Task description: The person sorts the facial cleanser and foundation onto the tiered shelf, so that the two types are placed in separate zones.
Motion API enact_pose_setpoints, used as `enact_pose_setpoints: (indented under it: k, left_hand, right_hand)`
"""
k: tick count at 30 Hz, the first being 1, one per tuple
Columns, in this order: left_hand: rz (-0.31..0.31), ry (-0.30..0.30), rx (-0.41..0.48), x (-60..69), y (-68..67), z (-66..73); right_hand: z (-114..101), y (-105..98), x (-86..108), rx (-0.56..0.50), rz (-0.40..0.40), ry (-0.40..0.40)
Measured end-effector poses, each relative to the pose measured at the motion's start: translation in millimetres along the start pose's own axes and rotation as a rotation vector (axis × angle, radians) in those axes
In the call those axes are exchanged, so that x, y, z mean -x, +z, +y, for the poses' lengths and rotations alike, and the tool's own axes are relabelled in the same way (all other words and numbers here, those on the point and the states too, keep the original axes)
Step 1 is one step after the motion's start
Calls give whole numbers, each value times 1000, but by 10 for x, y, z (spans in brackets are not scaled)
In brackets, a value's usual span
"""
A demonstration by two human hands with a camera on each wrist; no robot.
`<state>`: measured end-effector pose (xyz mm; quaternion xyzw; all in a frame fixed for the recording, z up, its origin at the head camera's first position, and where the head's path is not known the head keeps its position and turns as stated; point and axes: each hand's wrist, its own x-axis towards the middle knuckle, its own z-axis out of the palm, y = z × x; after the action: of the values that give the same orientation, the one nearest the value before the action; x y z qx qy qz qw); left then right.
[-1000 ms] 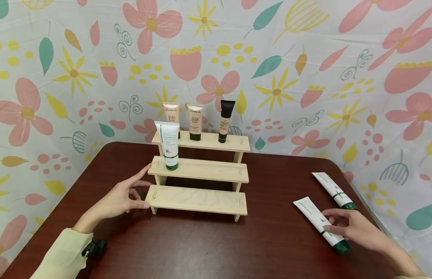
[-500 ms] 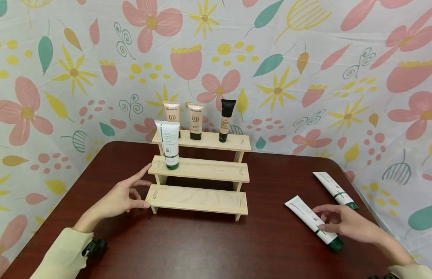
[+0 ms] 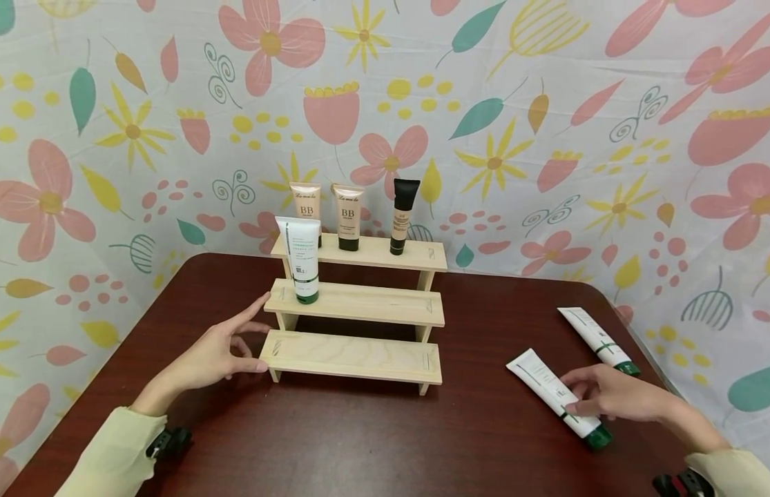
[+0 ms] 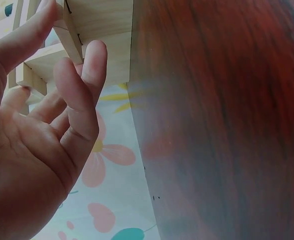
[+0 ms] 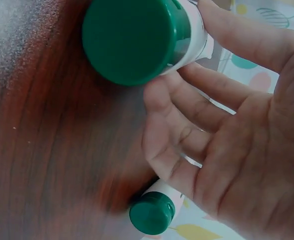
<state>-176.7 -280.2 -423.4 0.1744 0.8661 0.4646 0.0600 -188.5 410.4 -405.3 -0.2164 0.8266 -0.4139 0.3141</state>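
My right hand (image 3: 621, 395) holds a white squeeze tube with a green cap (image 3: 554, 393) between thumb and fingers, low at the right of the table. In the right wrist view its green cap (image 5: 132, 40) faces the camera, with the fingers along its side. A second white tube (image 3: 599, 338) lies just behind that hand. My left hand (image 3: 213, 355) touches the left end of the three-step wooden rack (image 3: 353, 355), index finger at the middle step and thumb at the lowest. In the left wrist view, the left hand's (image 4: 42, 135) other fingers are loosely bent.
One white tube (image 3: 302, 259) stands cap-down at the left of the middle step. On the top step stand two beige BB tubes (image 3: 349, 217) and a black-capped tube (image 3: 402, 215). A floral cloth (image 3: 484, 103) hangs behind the dark wooden table (image 3: 372, 442).
My right hand has shifted left with the white tube, mostly in the first half second. My left hand and the rack stay put.
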Motion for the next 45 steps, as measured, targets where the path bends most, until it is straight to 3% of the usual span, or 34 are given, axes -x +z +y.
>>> enact_pose_setpoints:
  k: [5,12,17,21,28,36,45]
  left_hand:
    - [-3,2,4,3,0,6]
    - [-7,11,11,1,-1,2]
    - [-4,9,11,3,1,-2]
    - [-3,6,12,7,1,1]
    - [-4,5,15,13,-1,3]
    - [-1,11,15,11,-2,-4]
    - [-2,8,17,5,2,-13]
  right_hand:
    - [-15,35,-26,-9,-15,-9]
    - [-86,93,-54,100,58,31]
    - [-143,157,-78,146,114,-7]
    - [-231,243,-114,183,199,-56]
    - [-471,427,-210,241,427,-68]
    - [-791,584,-364,226,533,-95]
    - [-1175,748,-556,298,731,-168]
